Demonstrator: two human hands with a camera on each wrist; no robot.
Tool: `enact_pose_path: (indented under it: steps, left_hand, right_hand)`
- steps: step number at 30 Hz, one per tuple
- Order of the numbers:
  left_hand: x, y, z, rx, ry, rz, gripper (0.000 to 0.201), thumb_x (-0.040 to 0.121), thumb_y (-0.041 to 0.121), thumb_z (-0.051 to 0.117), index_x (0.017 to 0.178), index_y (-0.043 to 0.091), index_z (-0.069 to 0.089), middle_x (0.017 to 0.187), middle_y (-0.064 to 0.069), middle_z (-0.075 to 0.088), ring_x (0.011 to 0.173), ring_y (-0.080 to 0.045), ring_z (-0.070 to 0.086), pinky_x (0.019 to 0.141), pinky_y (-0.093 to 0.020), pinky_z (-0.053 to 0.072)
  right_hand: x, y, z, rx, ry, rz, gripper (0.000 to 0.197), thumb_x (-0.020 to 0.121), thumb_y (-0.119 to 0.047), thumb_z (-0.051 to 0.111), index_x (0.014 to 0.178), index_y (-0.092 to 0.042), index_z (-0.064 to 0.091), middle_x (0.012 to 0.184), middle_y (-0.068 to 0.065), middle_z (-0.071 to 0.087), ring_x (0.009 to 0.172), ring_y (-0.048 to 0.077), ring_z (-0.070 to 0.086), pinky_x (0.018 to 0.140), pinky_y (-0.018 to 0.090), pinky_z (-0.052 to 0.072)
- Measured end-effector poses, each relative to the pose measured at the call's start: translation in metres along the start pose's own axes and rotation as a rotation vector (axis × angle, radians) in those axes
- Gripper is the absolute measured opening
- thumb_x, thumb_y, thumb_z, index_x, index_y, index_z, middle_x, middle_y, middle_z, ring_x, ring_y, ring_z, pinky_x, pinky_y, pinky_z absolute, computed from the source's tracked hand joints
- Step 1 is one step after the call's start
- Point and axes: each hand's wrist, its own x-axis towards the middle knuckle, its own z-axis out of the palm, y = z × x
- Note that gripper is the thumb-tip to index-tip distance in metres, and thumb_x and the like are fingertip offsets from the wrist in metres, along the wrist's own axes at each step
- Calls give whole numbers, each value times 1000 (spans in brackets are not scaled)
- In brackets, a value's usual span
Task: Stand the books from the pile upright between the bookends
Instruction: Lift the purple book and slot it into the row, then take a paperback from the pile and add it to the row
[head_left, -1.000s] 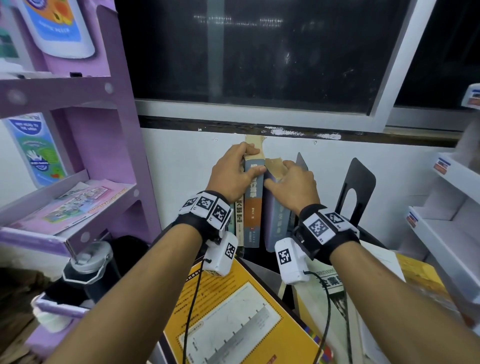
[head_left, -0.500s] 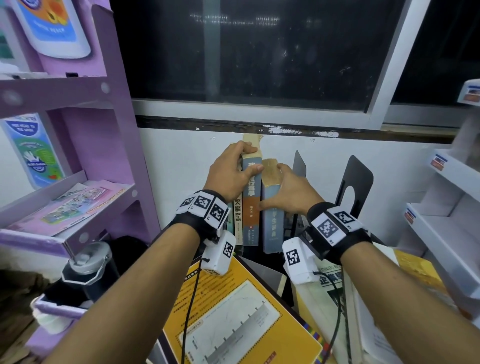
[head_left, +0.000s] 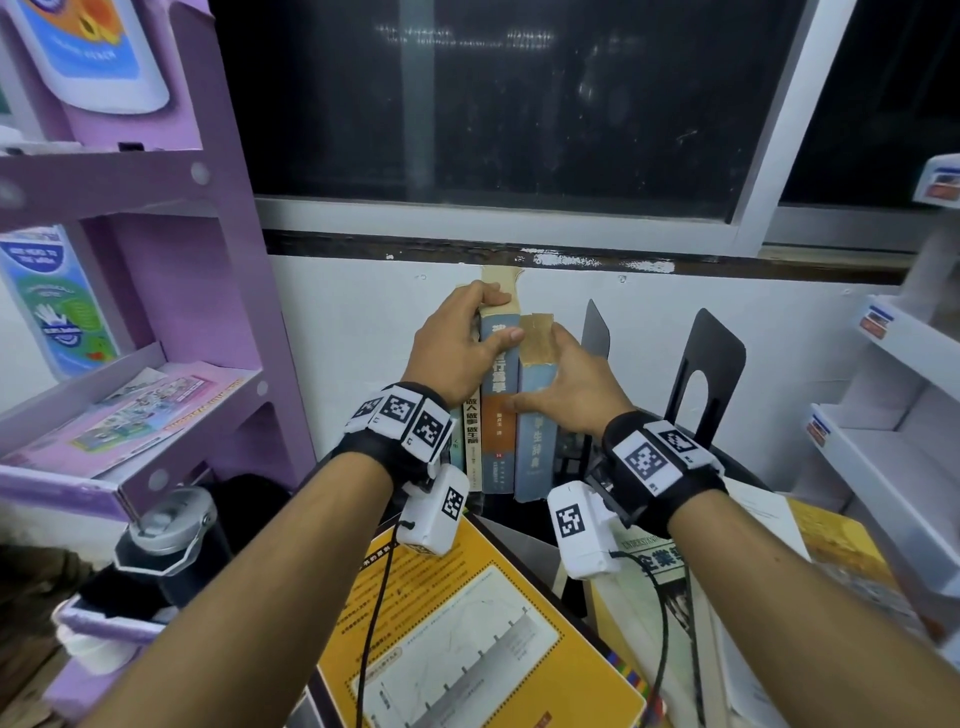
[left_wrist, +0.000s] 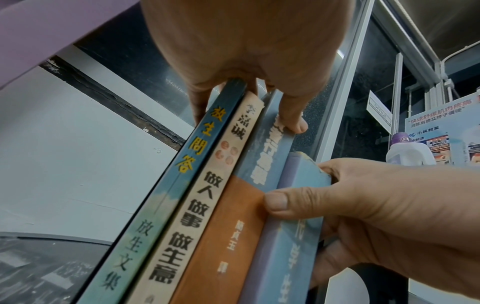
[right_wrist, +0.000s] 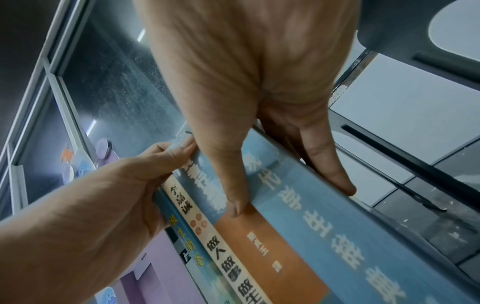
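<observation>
Several books stand upright against the white wall: a teal one (left_wrist: 161, 195), a cream one (left_wrist: 207, 195), a blue-and-orange one (head_left: 500, 415) and a light blue one (head_left: 537, 452) with a taped top. My left hand (head_left: 462, 343) grips the tops of the left three, thumb on the blue-and-orange spine. On the light blue book, my right hand (head_left: 563, 384) has its thumb across the spine and its fingers down the right cover. A thin black bookend (head_left: 595, 332) stands just right of that book. The left bookend is hidden.
A taller black bookend (head_left: 711, 374) stands further right. A yellow book (head_left: 467, 623) and other flat books (head_left: 670, 566) lie in front, below my wrists. Purple shelving (head_left: 171, 291) rises at the left, white shelves (head_left: 893, 467) at the right, a dark window above.
My right hand has slid from the top of the light blue book down to its spine and side, uncovering the taped top. The left hand has kept its grip.
</observation>
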Motion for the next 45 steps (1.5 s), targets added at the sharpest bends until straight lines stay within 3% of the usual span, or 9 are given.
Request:
enact_pose_path:
  steps: [14, 19, 21, 26, 30, 34, 38, 41, 45]
  left_hand:
    - [0, -1, -1, -8, -6, 2, 35, 87, 33, 66, 118, 19, 55, 130, 7, 54, 113, -9, 53, 90, -23, 41]
    - [0, -1, -1, -8, -10, 2, 35, 87, 33, 66, 118, 20, 55, 131, 8, 54, 112, -9, 54, 91, -26, 43]
    - [-1, -1, -1, -3, -20, 0, 36, 87, 34, 65, 119, 21, 55, 132, 8, 53, 112, -10, 55, 93, -28, 45]
    - [-2, 0, -3, -23, -57, -27, 37, 87, 32, 65, 121, 22, 53, 132, 8, 52, 111, -13, 57, 95, -38, 48]
    - [-2, 4, -6, -51, -86, -56, 35, 89, 26, 63, 122, 20, 53, 130, 4, 53, 112, -17, 57, 96, -43, 47]
    - [-9, 15, -9, 24, -70, -72, 33, 88, 33, 60, 120, 25, 54, 124, 4, 57, 110, -18, 57, 94, -44, 48]
    - [-20, 34, -14, 172, 15, -21, 28, 89, 27, 60, 116, 21, 59, 119, 2, 61, 114, -18, 50, 99, -39, 39]
    - [-29, 49, -16, 187, 57, 30, 25, 88, 23, 61, 113, 19, 62, 116, 2, 63, 113, -17, 52, 101, -38, 38]
    - [-41, 67, -12, 162, 20, 57, 24, 87, 17, 60, 111, 19, 62, 117, 0, 61, 112, -18, 51, 99, -35, 38]
  right_hand:
    - [10, 2, 2, -3, -5, 4, 93, 61, -35, 90, 137, -21, 38, 113, -2, 60, 102, 15, 56, 80, 23, 42]
    - [6, -1, -6, -60, -56, 41, 101, 67, -38, 86, 147, -17, 27, 137, 6, 51, 124, 21, 47, 84, 20, 34]
    - [7, -1, -8, -72, -73, 54, 103, 66, -41, 86, 147, -18, 26, 139, 5, 49, 122, 20, 48, 84, 20, 35]
    - [9, -6, -12, -37, -141, 109, 101, 67, -44, 84, 146, -28, 23, 124, -2, 53, 100, 17, 56, 62, 28, 52]
    - [3, -8, -18, -46, -191, 115, 101, 67, -44, 83, 146, -28, 22, 126, 2, 58, 106, 23, 61, 82, 39, 55]
    - [-8, -11, -30, -94, -211, 92, 92, 76, -34, 79, 147, -26, 23, 132, 4, 56, 107, 20, 57, 82, 28, 47]
    - [-26, -16, -43, -164, -238, 87, 95, 79, -36, 76, 152, -26, 15, 147, 10, 43, 131, 25, 45, 99, 30, 38]
    - [-42, -19, -59, -210, -263, 83, 93, 81, -39, 74, 152, -24, 16, 154, 9, 35, 136, 24, 40, 104, 30, 34]
    - [-64, -16, -83, -266, -294, 105, 82, 84, -43, 70, 150, -23, 26, 150, 5, 39, 132, 21, 44, 102, 28, 37]
